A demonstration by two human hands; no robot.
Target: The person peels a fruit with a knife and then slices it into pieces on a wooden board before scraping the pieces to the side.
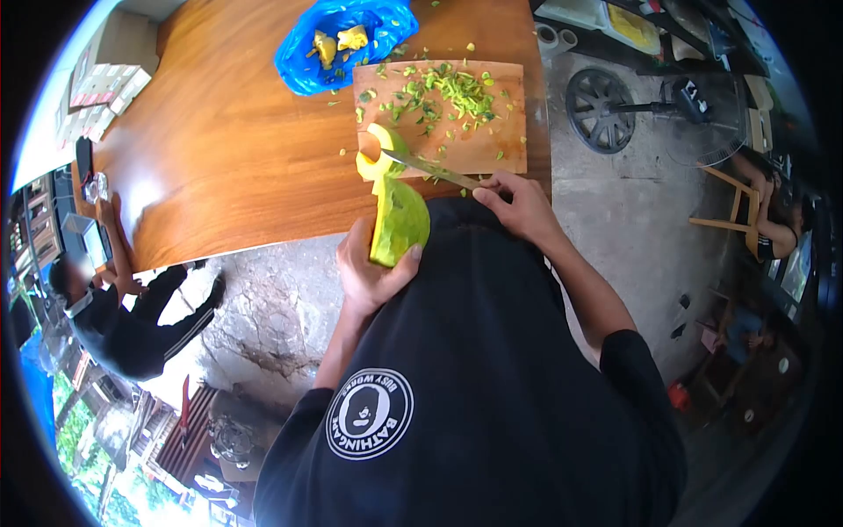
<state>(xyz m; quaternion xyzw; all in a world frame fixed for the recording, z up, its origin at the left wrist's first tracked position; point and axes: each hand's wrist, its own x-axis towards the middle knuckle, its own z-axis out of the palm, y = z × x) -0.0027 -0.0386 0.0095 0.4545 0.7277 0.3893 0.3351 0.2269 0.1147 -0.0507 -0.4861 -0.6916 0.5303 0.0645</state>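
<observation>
My left hand (364, 279) is wrapped round the lower end of a large wedge of squash (404, 227), with green rind and yellow flesh along its cut edge. In my right hand (520, 206) is a knife (439, 170), its blade pointing left over the near edge of the cutting board (479, 158). The knife's tip overlaps a smaller, curved squash piece (393, 138) at the board's near left corner. Green peelings (461, 94) are heaped and scattered across the board.
A blue plastic bag (299, 68) with yellow scraps lies open behind the board on the wooden table (211, 167). Boxes (114, 66) stand at the far left. One person (123, 325) sits at left, another (768, 211) at right. A fan (606, 110) stands right of the table.
</observation>
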